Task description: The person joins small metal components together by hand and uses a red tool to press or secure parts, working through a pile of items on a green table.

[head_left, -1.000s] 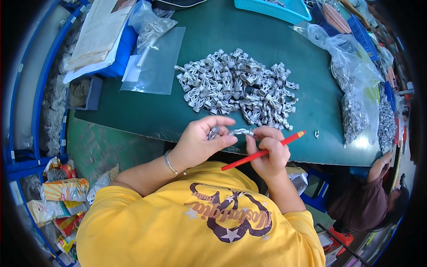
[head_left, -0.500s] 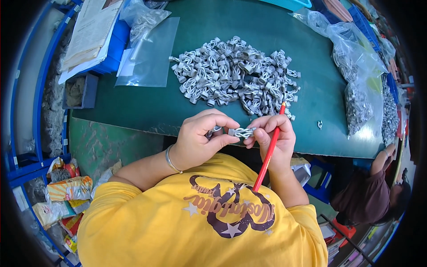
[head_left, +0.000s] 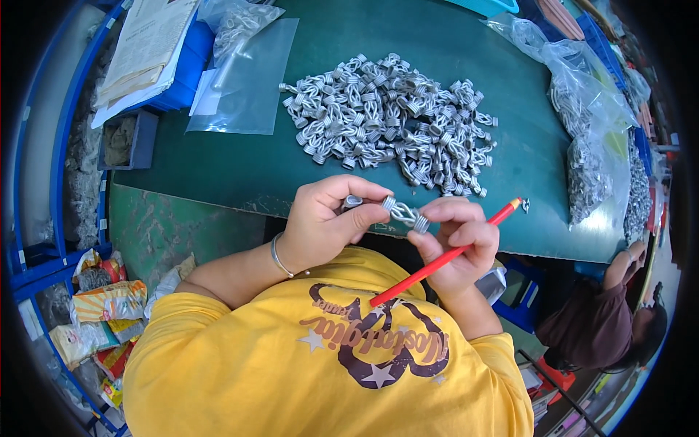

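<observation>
Between my two hands is a silver twisted-wire piece (head_left: 404, 212) with a coiled collar at each end. My left hand (head_left: 331, 211) pinches its left end between thumb and forefinger. A second silver metal part (head_left: 352, 202) shows in the curl of that hand, mostly hidden. My right hand (head_left: 459, 237) grips the right collar with its fingertips. Across the same hand lies a red pencil (head_left: 437, 264), its tip pointing up and right. Beyond my hands, a heap of similar wire pieces (head_left: 364, 120) covers the middle of the green table (head_left: 240, 171).
One small metal part (head_left: 526, 205) lies apart at the right. See-through bags of metal parts (head_left: 590, 175) line the right side. At left are a blue bin (head_left: 191, 73) with papers and a small grey box (head_left: 129, 142). Another person (head_left: 593, 320) sits at the right.
The pencil has swung from steep to a flatter slant, its tip now farther right. My right hand has shifted slightly right and turned, and the wire piece now tilts down toward the right.
</observation>
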`<state>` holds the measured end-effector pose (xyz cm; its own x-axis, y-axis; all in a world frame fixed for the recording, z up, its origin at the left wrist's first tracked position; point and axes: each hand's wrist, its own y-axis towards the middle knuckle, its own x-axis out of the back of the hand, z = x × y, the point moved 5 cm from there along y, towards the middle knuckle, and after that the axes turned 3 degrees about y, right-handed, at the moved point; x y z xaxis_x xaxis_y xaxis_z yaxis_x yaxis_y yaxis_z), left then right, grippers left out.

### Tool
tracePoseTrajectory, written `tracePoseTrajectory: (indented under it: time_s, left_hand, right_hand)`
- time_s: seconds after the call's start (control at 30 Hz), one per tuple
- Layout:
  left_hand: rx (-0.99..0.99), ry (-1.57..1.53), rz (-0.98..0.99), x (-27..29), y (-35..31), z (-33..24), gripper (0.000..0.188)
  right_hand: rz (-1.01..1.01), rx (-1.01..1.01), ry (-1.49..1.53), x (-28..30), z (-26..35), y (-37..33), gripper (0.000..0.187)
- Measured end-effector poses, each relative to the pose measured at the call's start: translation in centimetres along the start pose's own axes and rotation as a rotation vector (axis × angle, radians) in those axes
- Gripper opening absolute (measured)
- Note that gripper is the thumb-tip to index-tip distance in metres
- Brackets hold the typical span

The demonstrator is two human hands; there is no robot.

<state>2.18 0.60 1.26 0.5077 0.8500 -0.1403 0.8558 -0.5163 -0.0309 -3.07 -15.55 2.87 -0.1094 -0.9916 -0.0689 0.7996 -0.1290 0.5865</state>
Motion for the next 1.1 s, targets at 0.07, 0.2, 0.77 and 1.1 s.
tracePoseTrajectory:
  time_s: [0.07,0.2,0.77,1.1]
  left_hand:
    - [0.223,-0.189,0.058,-0.5,0.0,0.9,0.016]
    - [0.349,-0.695,-0.007,-1.0,0.3,1.9,0.018]
    - [-0.037,-0.007,-0.119,0.6,0.5,0.9,0.029]
    - [-0.163,0.259,-0.075,0.3,0.3,0.0,0.018]
  right_hand:
    - [0.116,0.100,-0.107,-0.9,1.1,0.8,0.042]
    - [0.086,0.084,-0.317,-0.9,0.5,0.8,0.033]
    - [-0.034,-0.188,-0.239,0.0,-1.3,0.6,0.022]
    - [-0.212,-0.604,0.356,-0.4,-1.8,0.2,0.018]
